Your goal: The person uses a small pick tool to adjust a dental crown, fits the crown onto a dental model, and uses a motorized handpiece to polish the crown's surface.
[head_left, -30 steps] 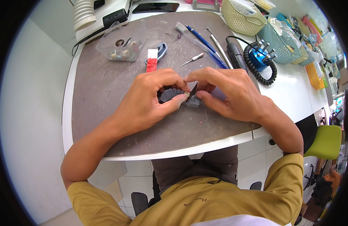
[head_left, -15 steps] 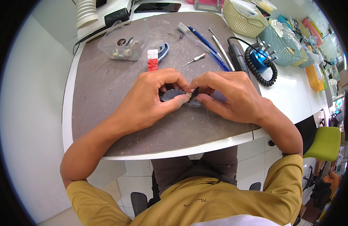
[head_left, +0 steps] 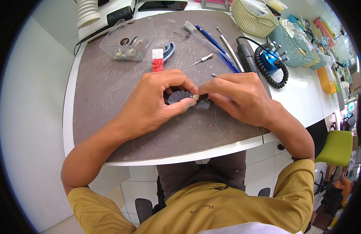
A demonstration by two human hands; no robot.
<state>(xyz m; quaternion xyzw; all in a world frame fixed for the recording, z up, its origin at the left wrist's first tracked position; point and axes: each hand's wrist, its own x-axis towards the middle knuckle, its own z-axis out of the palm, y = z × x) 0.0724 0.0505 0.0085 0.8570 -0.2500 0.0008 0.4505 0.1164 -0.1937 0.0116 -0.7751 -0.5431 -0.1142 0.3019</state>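
Observation:
A grey dental model (head_left: pixel 179 96) with a row of teeth lies on the brown mat, partly covered by my fingers. My left hand (head_left: pixel 154 95) is closed round it, thumb in front and fingers behind. At the thumb tip sits a small cream-coloured tooth crown (head_left: pixel 195 97) on the model. Just right of the crown, my right hand (head_left: pixel 243 97) pinches a thin dark strip (head_left: pixel 204 96), most of it hidden by the fingers. The model's right end (head_left: pixel 203 104) shows below these fingertips.
Beyond my hands lie a red-and-white strip (head_left: pixel 157 60), a blue-grey curved tool (head_left: pixel 169 51), a small screwdriver (head_left: pixel 202 60), a toothbrush (head_left: pixel 190 27) and blue pens (head_left: pixel 211 41). A clear box (head_left: pixel 127 54) stands far left. A corded handpiece (head_left: pixel 247 58) and baskets (head_left: pixel 252 19) are right.
The dark strip has drawn back from the crown, which now shows more plainly. My right fingers have shifted slightly and uncovered a small metal piece behind them. My left hand keeps its hold.

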